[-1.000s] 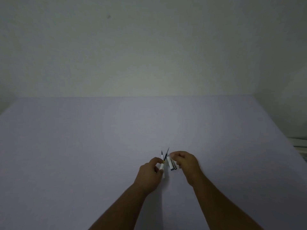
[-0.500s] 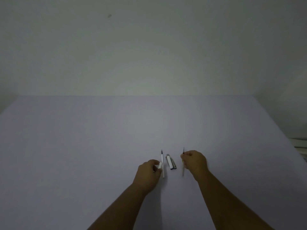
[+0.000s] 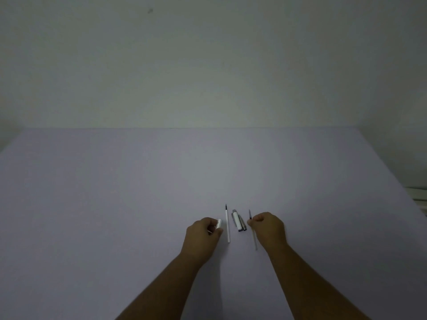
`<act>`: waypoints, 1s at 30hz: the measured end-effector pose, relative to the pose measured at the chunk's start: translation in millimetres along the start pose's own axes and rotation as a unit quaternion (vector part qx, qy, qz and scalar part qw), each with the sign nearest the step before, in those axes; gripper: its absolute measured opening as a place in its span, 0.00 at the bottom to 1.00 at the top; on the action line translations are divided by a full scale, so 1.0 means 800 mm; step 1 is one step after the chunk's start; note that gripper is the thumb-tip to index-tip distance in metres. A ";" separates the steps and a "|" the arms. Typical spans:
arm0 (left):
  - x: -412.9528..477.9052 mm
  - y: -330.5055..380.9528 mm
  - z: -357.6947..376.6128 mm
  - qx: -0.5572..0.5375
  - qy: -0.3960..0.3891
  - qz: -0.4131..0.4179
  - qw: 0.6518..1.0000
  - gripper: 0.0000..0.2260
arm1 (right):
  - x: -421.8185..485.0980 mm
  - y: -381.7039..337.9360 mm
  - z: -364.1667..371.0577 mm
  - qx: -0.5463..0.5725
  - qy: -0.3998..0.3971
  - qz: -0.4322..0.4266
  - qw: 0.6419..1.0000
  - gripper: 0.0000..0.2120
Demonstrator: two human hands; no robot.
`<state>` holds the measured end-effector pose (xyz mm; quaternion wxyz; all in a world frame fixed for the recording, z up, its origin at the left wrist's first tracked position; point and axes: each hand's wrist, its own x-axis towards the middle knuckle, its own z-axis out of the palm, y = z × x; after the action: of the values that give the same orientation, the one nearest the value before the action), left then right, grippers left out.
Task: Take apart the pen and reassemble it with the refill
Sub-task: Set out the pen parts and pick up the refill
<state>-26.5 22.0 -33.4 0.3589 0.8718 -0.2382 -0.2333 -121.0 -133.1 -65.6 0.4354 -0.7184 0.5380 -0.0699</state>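
The pen lies in pieces on the pale lilac table (image 3: 138, 204). My left hand (image 3: 202, 236) grips a short white pen barrel piece (image 3: 218, 224) that sticks out between thumb and fingers. Just right of it a thin white refill (image 3: 227, 224) with a dark tip lies on the table, pointing away from me. The white and silver pen cap section with its clip (image 3: 238, 221) lies in the middle. My right hand (image 3: 269, 228) pinches a second thin refill (image 3: 253, 229), dark tip up, its lower end near the table.
The table meets a plain wall at the back. Its right edge runs diagonally past a white object (image 3: 419, 195) at the far right.
My hands have moved apart. The right hand carried its refill away to the right of the cap section. One refill now lies on the table beside my left hand.
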 end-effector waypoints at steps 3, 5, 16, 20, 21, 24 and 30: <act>-0.002 0.001 -0.002 0.000 0.007 0.005 1.000 0.09 | 0.000 0.001 0.000 0.004 0.008 0.000 1.000 0.10; -0.002 0.002 -0.002 -0.011 0.001 -0.002 1.000 0.09 | 0.000 0.002 -0.001 0.004 0.009 0.000 1.000 0.10; -0.003 -0.002 -0.016 -0.039 0.007 -0.034 0.999 0.09 | -0.023 -0.033 0.013 -0.068 0.008 -0.086 0.994 0.11; -0.005 -0.006 -0.021 -0.054 0.009 -0.049 0.997 0.08 | -0.035 -0.057 0.038 -0.233 -0.051 -0.132 0.962 0.14; -0.005 -0.007 -0.022 -0.053 0.008 -0.051 0.997 0.09 | -0.038 -0.059 0.043 -0.266 -0.051 -0.138 0.953 0.15; -0.006 -0.013 -0.025 -0.050 0.008 -0.055 0.997 0.09 | -0.042 -0.057 0.055 -0.327 -0.036 -0.148 0.933 0.13; -0.007 -0.023 -0.029 -0.032 0.019 -0.058 0.998 0.08 | -0.051 -0.058 0.058 -0.291 -0.043 -0.095 0.951 0.16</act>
<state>-13.0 49.1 -30.9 0.3771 0.8765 -0.1729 -0.2443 -78.5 -71.6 -46.5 0.2211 -0.8642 0.4450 0.0793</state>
